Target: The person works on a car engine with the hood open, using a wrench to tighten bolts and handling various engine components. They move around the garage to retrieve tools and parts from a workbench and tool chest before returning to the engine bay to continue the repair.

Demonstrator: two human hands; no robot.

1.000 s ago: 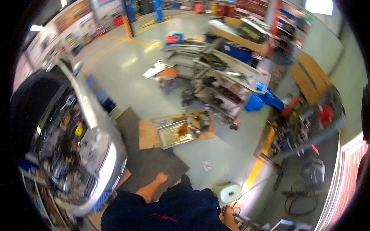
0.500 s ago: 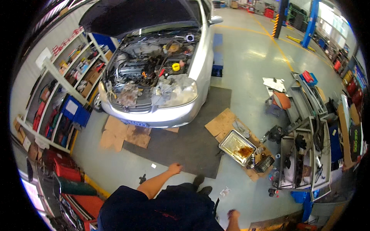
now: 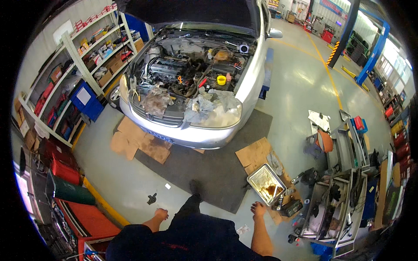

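Observation:
My left hand [image 3: 161, 214] hangs beside my body, its fingers loosely bent and nothing visible in it. Nearest to it on the floor are a small dark part or tool [image 3: 152, 199] and a white card-like piece [image 3: 167, 186]. My right hand [image 3: 258, 209] hangs with its fingers apart, seemingly holding nothing, near a metal drip tray [image 3: 256, 177] with brown fluid in it. Ahead stands a silver car [image 3: 209, 135] with its hood up. On its engine bay lie grey rags [image 3: 199, 108], a yellow ring-shaped cap or cup [image 3: 221, 80] and a red-handled tool [image 3: 202, 82].
Cardboard sheets [image 3: 251, 153] and a dark mat [image 3: 174, 169] cover floor before the car. To the right, a metal tool cart [image 3: 318, 204] stands near an orange-topped stool [image 3: 324, 141]. Shelves [image 3: 72, 56] and a red tool cabinet [image 3: 93, 219] line the left. Blue lift post [image 3: 374, 52] stands farther back.
I have stepped forward on one foot. My left hand has swung back and down to the left, while my right hand has swung forward. The view has shifted slightly.

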